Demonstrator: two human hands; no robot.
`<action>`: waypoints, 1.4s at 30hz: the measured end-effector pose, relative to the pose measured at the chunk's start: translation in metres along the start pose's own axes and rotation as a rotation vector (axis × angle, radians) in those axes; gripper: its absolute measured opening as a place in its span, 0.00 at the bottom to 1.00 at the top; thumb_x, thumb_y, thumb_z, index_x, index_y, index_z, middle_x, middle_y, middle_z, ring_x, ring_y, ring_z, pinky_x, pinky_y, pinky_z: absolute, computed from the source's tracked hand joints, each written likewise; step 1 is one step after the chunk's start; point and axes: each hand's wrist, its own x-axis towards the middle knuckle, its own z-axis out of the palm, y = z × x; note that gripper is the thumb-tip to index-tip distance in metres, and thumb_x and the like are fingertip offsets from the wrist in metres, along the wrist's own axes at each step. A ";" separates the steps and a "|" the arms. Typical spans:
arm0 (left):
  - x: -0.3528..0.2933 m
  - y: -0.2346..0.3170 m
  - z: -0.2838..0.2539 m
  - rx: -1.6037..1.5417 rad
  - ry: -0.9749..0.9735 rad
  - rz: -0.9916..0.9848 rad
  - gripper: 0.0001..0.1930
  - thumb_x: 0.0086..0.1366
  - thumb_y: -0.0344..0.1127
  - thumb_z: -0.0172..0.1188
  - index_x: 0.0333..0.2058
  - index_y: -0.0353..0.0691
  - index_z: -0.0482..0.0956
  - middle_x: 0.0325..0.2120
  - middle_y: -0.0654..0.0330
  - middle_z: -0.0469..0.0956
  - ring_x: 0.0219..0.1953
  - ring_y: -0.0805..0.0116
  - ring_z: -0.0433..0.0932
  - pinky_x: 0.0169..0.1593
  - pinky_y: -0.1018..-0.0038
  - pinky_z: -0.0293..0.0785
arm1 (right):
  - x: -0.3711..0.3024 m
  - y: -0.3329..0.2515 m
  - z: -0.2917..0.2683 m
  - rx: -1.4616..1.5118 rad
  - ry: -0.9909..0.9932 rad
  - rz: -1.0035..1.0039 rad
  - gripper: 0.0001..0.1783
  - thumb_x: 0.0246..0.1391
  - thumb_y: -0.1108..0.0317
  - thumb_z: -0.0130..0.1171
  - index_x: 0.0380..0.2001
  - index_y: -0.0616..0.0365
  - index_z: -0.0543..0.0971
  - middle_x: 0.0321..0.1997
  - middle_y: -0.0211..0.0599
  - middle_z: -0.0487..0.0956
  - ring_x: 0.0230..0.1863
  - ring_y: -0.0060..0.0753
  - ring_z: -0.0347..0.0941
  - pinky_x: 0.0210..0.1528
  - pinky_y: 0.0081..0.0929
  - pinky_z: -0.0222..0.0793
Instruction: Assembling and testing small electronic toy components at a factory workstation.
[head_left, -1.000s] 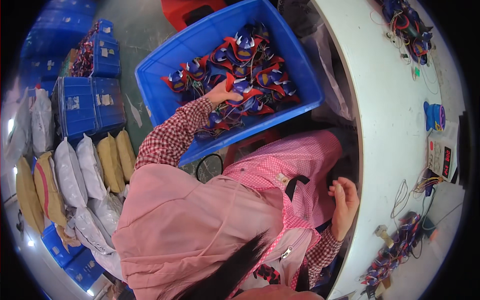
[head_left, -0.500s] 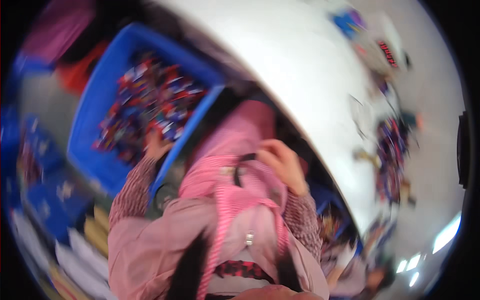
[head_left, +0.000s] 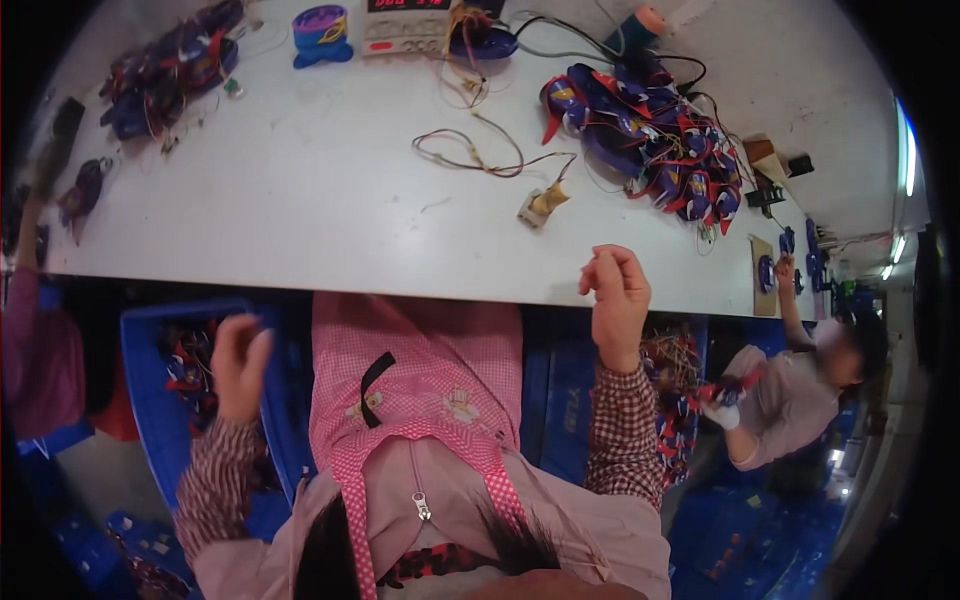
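My left hand is raised over the near side of a blue bin, its fingers bent and apart from the thumb, with nothing visible in it. Inside the bin lie red and purple plastic parts, partly hidden by that hand. My right hand hovers at the front edge of the white table, fingers loosely curled and nothing seen between them. Beyond it on the tabletop sits a small block with yellowish tape, joined to thin wires. To its right is a heap of purple and red plastic toy pieces with wires.
A power supply with a red display and a blue-and-purple round object stand at the back. More purple pieces lie far left. A co-worker sits at right, another person's sleeve shows at left. Blue bins flank my lap.
The view has swung round to face the table. My left hand has come up out of the parts in the blue bin; my right hand has moved from my apron to the table edge.
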 end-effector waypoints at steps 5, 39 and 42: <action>0.134 0.123 0.139 0.124 -0.453 0.728 0.11 0.54 0.26 0.60 0.37 0.34 0.73 0.29 0.53 0.71 0.30 0.59 0.73 0.34 0.72 0.71 | 0.027 0.004 -0.045 -0.027 0.113 0.083 0.07 0.57 0.70 0.53 0.36 0.63 0.74 0.26 0.29 0.74 0.25 0.17 0.66 0.28 0.14 0.63; 0.314 0.144 0.353 0.914 -0.607 1.335 0.20 0.48 0.35 0.59 0.43 0.41 0.71 0.44 0.59 0.67 0.50 0.62 0.65 0.46 0.70 0.67 | 0.339 -0.030 -0.038 -1.303 0.056 -0.295 0.22 0.42 0.53 0.55 0.30 0.63 0.79 0.34 0.53 0.79 0.37 0.53 0.76 0.41 0.41 0.71; 0.314 0.157 0.342 0.784 -0.653 1.386 0.27 0.46 0.36 0.61 0.48 0.40 0.69 0.44 0.56 0.69 0.48 0.58 0.68 0.46 0.71 0.70 | 0.336 -0.085 -0.073 -1.075 0.047 -0.382 0.21 0.43 0.53 0.56 0.30 0.63 0.79 0.30 0.48 0.79 0.31 0.45 0.76 0.36 0.36 0.70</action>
